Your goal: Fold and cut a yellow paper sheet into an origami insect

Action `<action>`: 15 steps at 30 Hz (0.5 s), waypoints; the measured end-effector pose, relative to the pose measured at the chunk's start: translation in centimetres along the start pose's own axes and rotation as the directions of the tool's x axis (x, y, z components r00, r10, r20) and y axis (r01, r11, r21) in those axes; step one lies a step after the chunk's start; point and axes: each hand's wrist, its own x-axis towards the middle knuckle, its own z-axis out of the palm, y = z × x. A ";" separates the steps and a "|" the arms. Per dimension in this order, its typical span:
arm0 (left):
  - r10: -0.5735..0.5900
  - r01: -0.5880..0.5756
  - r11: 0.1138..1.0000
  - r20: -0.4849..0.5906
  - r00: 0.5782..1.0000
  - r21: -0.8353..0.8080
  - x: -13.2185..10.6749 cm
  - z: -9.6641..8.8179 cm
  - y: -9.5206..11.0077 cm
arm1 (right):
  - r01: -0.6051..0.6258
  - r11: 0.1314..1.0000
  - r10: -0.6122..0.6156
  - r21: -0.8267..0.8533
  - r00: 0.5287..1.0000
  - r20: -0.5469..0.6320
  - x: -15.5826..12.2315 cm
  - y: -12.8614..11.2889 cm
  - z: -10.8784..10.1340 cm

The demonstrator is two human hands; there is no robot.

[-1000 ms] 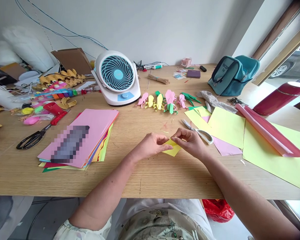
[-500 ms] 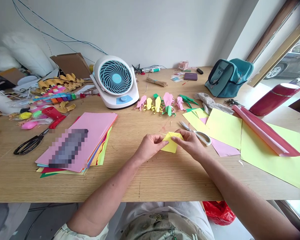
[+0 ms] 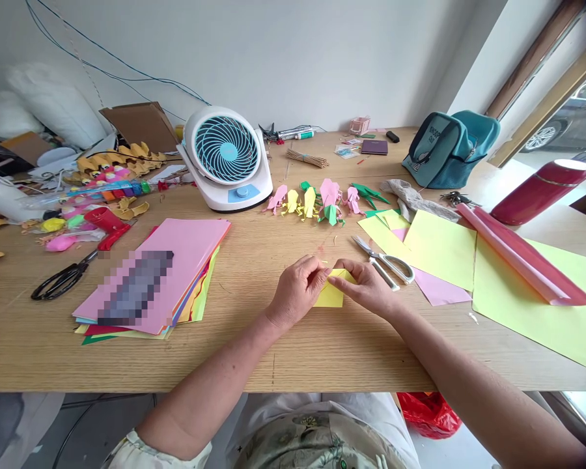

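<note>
A small folded yellow paper lies flat on the wooden table in front of me. My left hand pinches its left upper edge with curled fingers. My right hand presses down on its right side, fingertips meeting the left hand's over the fold. Silver scissors lie just beyond my right hand. A row of finished folded paper figures in pink, yellow and green stands farther back.
A stack of coloured paper lies at left with black scissors beside it. A white desk fan stands behind. Yellow-green sheets, a red paper roll, a red flask and a teal bag fill the right.
The yellow paper was lifted slightly and turned between both hands, then laid flat again; my fingers have closed together over its upper edge.
</note>
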 end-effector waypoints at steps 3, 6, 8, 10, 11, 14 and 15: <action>0.065 -0.064 0.995 -0.014 0.998 0.071 0.0 0.0 0.1 | 0.043 0.999 -0.043 -0.009 0.999 0.020 -0.1 -0.1 0.1; 0.106 -0.105 0.993 -0.013 0.994 0.062 0.0 0.0 0.3 | 0.048 0.999 -0.048 0.005 0.998 0.042 -0.2 -0.1 0.1; 0.121 -0.121 0.992 -0.012 0.993 0.022 0.0 0.0 0.4 | 0.055 0.998 -0.055 0.010 0.997 0.045 -0.2 0.0 0.1; 0.125 -0.125 0.992 -0.014 0.992 -0.020 0.0 0.0 0.5 | 0.062 0.998 -0.063 0.018 0.997 0.040 -0.2 0.1 0.1; 0.119 -0.119 0.992 -0.017 0.993 -0.040 0.0 0.0 0.6 | 0.065 0.998 -0.066 0.022 0.997 0.040 -0.2 0.2 0.1; 0.080 -0.082 0.992 -0.022 0.997 -0.100 0.0 -0.1 0.6 | 0.057 0.998 -0.058 0.023 0.997 0.053 -0.2 0.2 0.1; 0.069 -0.070 0.991 -0.018 0.997 -0.112 0.0 -0.1 0.6 | 0.051 0.999 -0.052 0.018 0.997 0.058 -0.2 0.1 0.2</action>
